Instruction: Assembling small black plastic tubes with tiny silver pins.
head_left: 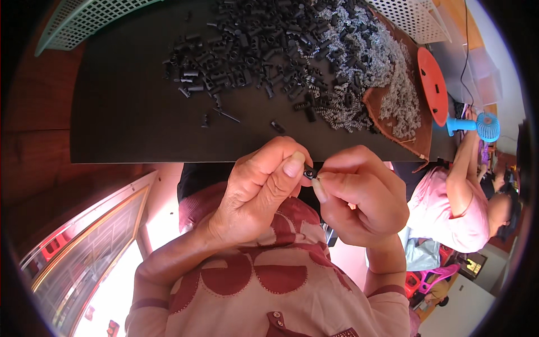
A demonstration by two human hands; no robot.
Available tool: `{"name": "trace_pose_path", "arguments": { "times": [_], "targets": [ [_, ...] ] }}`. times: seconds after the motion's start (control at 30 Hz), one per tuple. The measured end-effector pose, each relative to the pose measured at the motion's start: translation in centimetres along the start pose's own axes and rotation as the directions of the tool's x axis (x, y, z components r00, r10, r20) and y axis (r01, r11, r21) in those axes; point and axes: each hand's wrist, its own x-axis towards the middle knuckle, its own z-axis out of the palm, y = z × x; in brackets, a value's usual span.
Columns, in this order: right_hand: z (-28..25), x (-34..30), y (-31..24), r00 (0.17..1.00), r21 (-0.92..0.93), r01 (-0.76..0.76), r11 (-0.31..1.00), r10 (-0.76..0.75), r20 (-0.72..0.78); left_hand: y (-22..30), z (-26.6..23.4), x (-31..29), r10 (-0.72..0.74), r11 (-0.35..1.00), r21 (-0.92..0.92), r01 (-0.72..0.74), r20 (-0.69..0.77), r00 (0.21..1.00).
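Observation:
Just in front of the table's near edge, my two hands meet over a small black plastic barrel point(309, 173) with a round hole, like a cord lock part. My left hand point(261, 188) pinches it between thumb and forefinger. Closed in a pinch at the barrel's right end is my right hand point(362, 196); its fingertips hide whatever small piece they grip. Beyond them on the dark table lies a heap of loose black plastic barrels point(247, 62). Small silver coil springs point(387, 62) are piled at its right, partly on a brown cloth point(375, 105).
A single black piece point(277, 126) lies near the table's front edge point(168, 151). Perforated plastic baskets point(84, 22) stand at the far corners. To the right are an orange disc point(432, 87) and a blue handheld fan point(487, 127). Another person point(455, 208) sits at the right.

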Motion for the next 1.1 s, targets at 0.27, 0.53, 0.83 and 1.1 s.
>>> {"name": "trace_pose_path", "arguments": {
  "times": [0.27, 0.53, 0.83, 1.1],
  "targets": [
    [-0.4, -0.7, 1.0, 1.000, 0.062, 0.025, 0.998, -0.026, 0.012, -0.2, -0.1, -0.3, -0.069, 0.982, -0.174, 0.078, 0.056, 0.996],
    [-0.8, -0.7, 0.0, 0.995, 0.142, -0.101, 0.985, 0.096, 0.041, -0.6, -0.1, -0.7, -0.197, 0.881, -0.403, 0.247, 0.161, 0.967],
    [-0.7, -0.5, 0.4, 0.992, -0.035, 0.042, 0.999, -0.038, 0.124, -1.4, 0.6, -1.2, -0.274, 0.856, -0.417, 0.307, 0.137, 0.952],
    [0.2, -2.0, 1.5, 0.998, -0.004, 0.065, 0.998, -0.065, 0.008, -1.7, 1.0, -0.9, -0.293, 0.779, -0.501, 0.378, 0.241, 0.925]
  ]
}}
